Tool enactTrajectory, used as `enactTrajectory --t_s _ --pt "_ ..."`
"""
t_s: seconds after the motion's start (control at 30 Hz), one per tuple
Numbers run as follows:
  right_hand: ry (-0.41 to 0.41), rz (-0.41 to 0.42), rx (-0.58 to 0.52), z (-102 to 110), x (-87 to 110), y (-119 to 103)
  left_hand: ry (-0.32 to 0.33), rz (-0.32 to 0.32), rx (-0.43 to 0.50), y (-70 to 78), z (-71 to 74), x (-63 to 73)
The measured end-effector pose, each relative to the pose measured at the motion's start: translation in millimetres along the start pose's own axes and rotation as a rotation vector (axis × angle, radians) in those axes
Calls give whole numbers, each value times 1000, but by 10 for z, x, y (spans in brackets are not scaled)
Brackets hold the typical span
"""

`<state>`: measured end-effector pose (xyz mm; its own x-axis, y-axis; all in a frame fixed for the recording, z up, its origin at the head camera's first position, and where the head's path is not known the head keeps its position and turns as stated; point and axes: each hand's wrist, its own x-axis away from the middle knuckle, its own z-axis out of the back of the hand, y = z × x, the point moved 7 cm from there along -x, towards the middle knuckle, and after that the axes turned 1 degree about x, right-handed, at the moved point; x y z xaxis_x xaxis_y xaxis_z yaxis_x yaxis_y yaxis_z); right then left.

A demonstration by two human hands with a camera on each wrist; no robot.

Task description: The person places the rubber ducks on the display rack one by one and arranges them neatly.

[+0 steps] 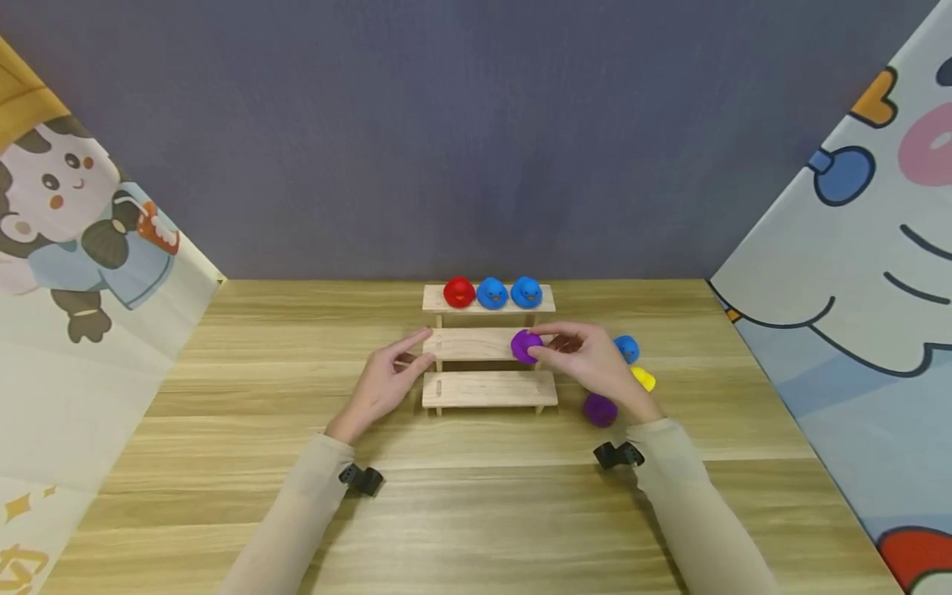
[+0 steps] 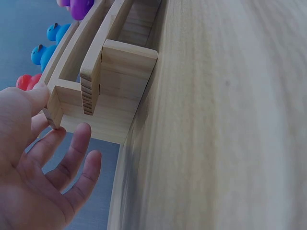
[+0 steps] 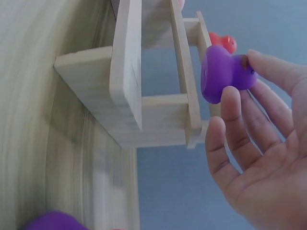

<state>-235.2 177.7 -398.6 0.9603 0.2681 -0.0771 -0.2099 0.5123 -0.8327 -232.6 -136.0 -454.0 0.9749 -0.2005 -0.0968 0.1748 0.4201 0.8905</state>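
Here, a purple duck (image 1: 525,347) is pinched in the right hand (image 1: 593,357) at the three o'clock end of the middle shelf (image 1: 476,344), itself gripped at nine o'clock by the left hand (image 1: 379,378), presumably for steadiness

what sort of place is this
Probably a small staged tabletop play or recording area, judging by the cartoon-printed side panels, the plain dark back wall, and the toy ducks on a tiered wooden stand.
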Motion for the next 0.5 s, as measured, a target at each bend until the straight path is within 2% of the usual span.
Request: enactTrajectory --t_s 0.27,0.5 --pt "-5 -7 -23 -105 -58 -31 -1 -1 -11 -1 11 2" --pt "14 27 -44 -166 -110 -133 -2 -5 -14 9 4 1"
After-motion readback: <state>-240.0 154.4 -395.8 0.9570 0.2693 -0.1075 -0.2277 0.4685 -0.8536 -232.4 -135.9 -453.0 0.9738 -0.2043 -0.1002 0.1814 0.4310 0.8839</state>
